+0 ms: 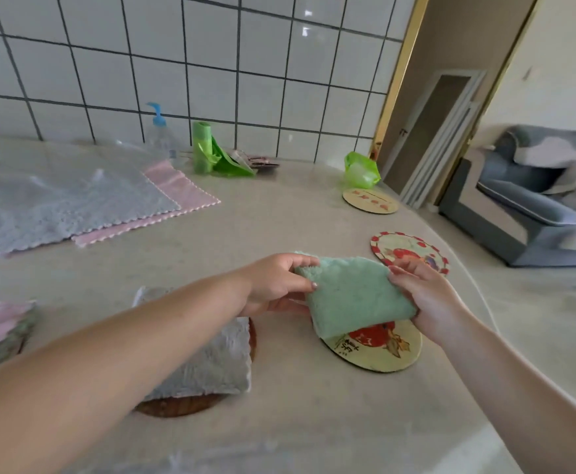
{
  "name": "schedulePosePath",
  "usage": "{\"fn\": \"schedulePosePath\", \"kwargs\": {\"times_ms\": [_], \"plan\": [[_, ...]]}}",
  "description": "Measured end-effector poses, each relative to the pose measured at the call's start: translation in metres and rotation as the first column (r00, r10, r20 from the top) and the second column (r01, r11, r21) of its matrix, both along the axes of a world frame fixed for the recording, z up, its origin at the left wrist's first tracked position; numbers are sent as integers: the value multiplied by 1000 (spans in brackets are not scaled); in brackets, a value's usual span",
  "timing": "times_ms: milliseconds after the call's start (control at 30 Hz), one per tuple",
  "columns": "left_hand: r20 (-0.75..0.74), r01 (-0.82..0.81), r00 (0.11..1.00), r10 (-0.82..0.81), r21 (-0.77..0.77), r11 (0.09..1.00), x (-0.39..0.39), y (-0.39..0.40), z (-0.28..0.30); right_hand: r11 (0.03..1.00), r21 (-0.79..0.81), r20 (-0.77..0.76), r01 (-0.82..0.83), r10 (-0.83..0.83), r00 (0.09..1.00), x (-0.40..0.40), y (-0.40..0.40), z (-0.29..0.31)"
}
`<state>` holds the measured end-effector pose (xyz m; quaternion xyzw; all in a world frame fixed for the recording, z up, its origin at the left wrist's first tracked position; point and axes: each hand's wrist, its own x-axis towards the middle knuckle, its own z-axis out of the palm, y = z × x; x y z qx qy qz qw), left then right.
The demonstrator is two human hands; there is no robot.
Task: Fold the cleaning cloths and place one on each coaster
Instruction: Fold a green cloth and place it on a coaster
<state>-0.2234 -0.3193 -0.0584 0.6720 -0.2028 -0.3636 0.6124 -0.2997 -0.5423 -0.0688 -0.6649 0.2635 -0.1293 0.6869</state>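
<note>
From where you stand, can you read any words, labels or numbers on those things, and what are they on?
None can be read for certain.
Near coaster: dark brush-style characters beside a red fruit picture, too blurred to read, partly covered by the green cloth.
Far coaster: only faint marks, unreadable.
Pump bottle: no label readable.

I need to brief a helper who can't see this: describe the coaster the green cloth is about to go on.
On the pale countertop, look at the near right side, under the green cloth both hands hold. The coaster there is round and yellowish with a red fruit picture and dark lettering; unlike the red-bordered coaster behind it, its rim is plain.
</note>
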Motion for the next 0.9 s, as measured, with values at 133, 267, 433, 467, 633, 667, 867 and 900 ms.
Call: {"fn": "schedulePosePath", "kwargs": {"times_ms": [133,267,433,467,633,667,867,900], "plan": [[-6,35,999,-35,45,998,-14,-12,-8,999,-22,-9,29,-29,1000,-16,-10,-12],[9,76,997,-77,89,993,-20,-15,-11,1000,11,9,19,-19,1000,-25,-16,-16],[67,76,994,-84,111,991,-26,-23,-15,999,22,10,25,-25,1000,-37,-22,-20],[90,66,993,-77,123,990,-27,-25,-14,1000,16,12,22,-22,1000,-38,-22,-21],[292,-13,954,-75,289,957,-27,-28,-8,973,-229,-35,-21,13,999,-38,-20,-20],[463,-55,875,-141,386,921,-25,-26,-7,914,-405,-58,-35,13,998,-39,-20,-19],[839,-223,362,-406,501,837,-21,-23,-20,243,-884,-355,-400,210,911,-38,-3,-14],[815,-193,346,-465,547,815,-22,-26,-23,147,-858,-465,-492,184,866,-36,0,-16]]}}
